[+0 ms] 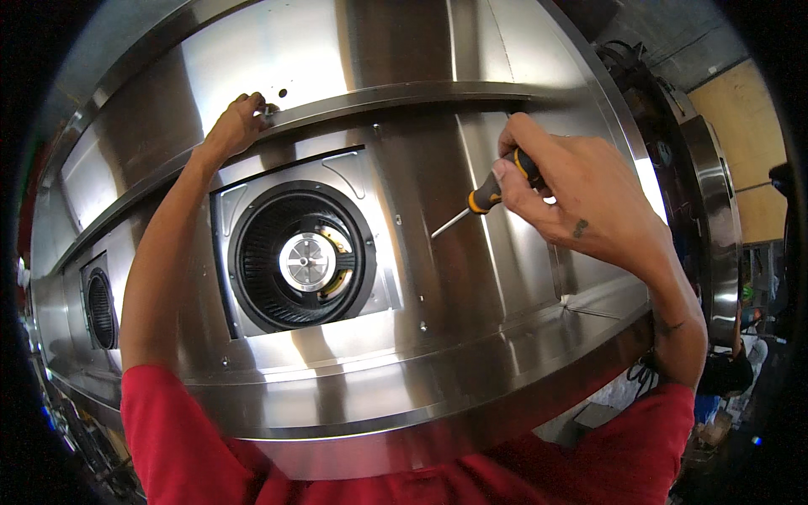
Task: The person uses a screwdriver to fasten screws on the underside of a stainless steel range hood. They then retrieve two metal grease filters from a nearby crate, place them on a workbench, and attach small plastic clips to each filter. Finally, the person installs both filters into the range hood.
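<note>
In my right hand is a screwdriver with a black and yellow handle. Its bare metal shaft points down and left over the steel panel, and whether the tip touches the metal I cannot tell. Farther off on the left, my left hand is closed at the raised steel ledge, just below a round hole. Its fingers pinch something small with a metallic glint, too small to name. Between my arms, a black round blower fan with a silver hub sits in a square opening of the stainless steel housing.
Beyond my left forearm a second blower shows in the housing. The steel lip runs along the near side, close to my red shirt. On the right stand another curved steel piece and a wooden board.
</note>
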### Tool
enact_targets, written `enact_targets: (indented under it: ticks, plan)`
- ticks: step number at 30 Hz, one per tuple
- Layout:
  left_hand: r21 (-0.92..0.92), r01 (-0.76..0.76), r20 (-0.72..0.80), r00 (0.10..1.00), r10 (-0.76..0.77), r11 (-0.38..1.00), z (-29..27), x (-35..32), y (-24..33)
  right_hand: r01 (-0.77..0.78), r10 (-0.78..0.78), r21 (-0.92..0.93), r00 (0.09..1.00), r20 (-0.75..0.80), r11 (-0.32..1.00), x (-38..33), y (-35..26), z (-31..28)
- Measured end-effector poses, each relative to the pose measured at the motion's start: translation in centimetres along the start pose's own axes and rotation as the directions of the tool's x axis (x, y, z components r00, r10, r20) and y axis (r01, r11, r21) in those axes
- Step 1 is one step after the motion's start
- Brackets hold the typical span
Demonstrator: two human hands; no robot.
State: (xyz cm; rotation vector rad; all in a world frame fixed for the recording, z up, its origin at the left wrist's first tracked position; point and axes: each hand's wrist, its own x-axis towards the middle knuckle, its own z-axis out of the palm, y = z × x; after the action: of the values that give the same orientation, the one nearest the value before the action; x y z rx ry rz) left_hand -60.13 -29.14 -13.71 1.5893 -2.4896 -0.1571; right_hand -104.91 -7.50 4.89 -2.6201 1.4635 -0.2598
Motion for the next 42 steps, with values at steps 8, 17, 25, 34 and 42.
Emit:
enact_targets:
  ticks: [8,17,25,34,42]
  plan:
    - [-0.712,0.094,0.56,0.673,0.483,0.695,-3.0,-5.5,20.7,0.087,-0.105,0.129,0.984,0.141,0.988,-1.5,-2.1,0.6]
    - [-0.775,-0.038,0.529,0.508,0.68,0.631,-2.2,-13.3,28.9,0.225,-0.285,0.228,0.918,0.277,0.947,-2.1,-3.4,0.6]
    - [-0.783,-0.051,0.48,0.586,0.653,0.621,-0.1,-13.9,28.8,0.246,-0.3,0.21,0.91,0.285,0.946,-2.1,-3.5,1.2]
    - [-0.821,-0.147,0.361,0.614,0.702,0.551,0.9,-14.2,28.7,0.241,-0.303,0.222,0.9,0.313,0.945,-2.2,-3.4,1.0]
    - [-0.8,-0.255,0.371,0.5,0.782,0.543,1.1,-15.3,28.4,0.382,-0.405,0.138,0.84,0.36,0.914,-5.3,-5.5,-3.0]
